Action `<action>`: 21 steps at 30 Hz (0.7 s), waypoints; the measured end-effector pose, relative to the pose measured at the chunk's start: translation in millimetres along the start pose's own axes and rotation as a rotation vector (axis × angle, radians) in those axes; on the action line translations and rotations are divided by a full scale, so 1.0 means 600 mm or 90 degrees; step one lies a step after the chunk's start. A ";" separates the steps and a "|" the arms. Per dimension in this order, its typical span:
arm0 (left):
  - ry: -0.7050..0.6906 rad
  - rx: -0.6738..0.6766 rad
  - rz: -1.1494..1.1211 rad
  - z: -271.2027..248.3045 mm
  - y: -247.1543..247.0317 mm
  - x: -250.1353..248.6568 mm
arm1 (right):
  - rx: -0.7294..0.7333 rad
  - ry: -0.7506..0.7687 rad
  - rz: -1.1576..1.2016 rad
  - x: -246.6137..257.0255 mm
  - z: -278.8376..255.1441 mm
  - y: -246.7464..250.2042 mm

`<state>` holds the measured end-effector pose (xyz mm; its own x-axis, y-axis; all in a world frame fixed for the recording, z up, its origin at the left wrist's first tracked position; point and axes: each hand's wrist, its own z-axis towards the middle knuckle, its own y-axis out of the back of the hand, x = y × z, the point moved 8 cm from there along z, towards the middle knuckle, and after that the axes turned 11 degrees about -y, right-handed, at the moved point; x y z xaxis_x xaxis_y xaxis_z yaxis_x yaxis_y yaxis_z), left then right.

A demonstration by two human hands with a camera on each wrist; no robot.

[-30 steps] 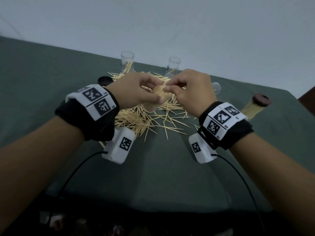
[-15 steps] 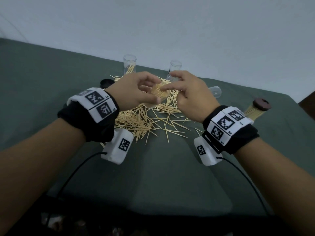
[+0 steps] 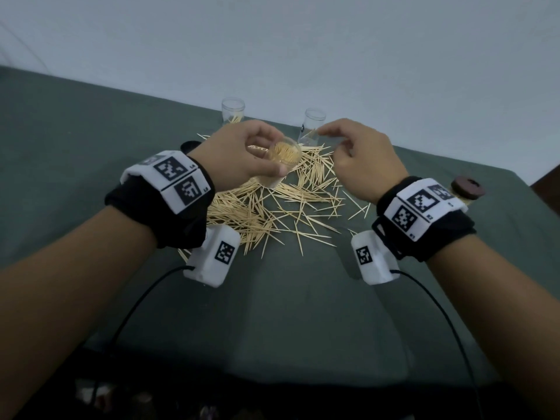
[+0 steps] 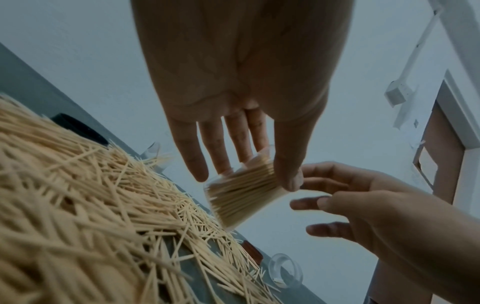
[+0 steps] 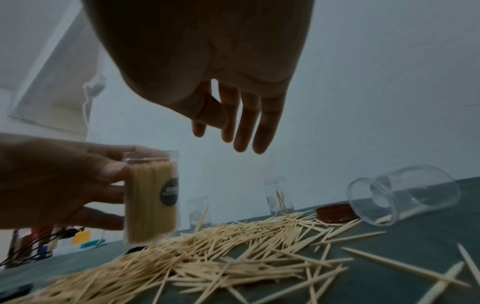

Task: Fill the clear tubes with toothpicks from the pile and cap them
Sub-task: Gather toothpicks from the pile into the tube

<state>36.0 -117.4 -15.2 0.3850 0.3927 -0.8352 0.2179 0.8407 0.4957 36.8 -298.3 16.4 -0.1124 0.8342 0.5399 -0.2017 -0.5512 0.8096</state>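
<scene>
At centre frame the left hand (image 3: 242, 156) grips a clear plastic tube packed with toothpicks (image 3: 280, 165), still uncapped, above the pale toothpick pile (image 3: 272, 210); the right hand (image 3: 360, 159) hovers empty, fingers relaxed, and three tubes remain nearly empty.

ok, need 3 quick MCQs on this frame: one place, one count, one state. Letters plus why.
1. Where is the toothpick-packed tube?
A in the left hand
B standing at the table's far edge
C lying beside the brown cap

2. How many clear tubes stand at the far edge?
A one
B two
C four

3. The right hand is:
A pinching a cap
B gripping a tube
C holding nothing

A: left hand grips it above the toothpick pile.
B: one tube, another.
C: right hand fingers loose.
</scene>
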 end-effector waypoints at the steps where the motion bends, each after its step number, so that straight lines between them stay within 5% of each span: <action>1: 0.003 -0.001 0.000 0.000 0.001 0.001 | 0.017 -0.040 -0.018 -0.013 0.008 -0.001; 9: 0.022 -0.006 0.002 0.002 0.003 0.014 | 0.222 -0.128 -0.340 -0.081 0.052 -0.100; 17: 0.021 0.011 0.017 0.004 0.005 0.018 | 0.189 -0.208 -0.362 -0.080 0.102 -0.126; 21: 0.022 0.007 0.022 0.004 0.008 0.019 | 0.188 -0.171 -0.376 -0.054 0.105 -0.137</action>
<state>43.5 -109.9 -21.7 0.3619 0.4346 -0.8247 0.2152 0.8218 0.5275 118.7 -281.1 -53.1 0.1856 0.9826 -0.0010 0.1216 -0.0220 0.9923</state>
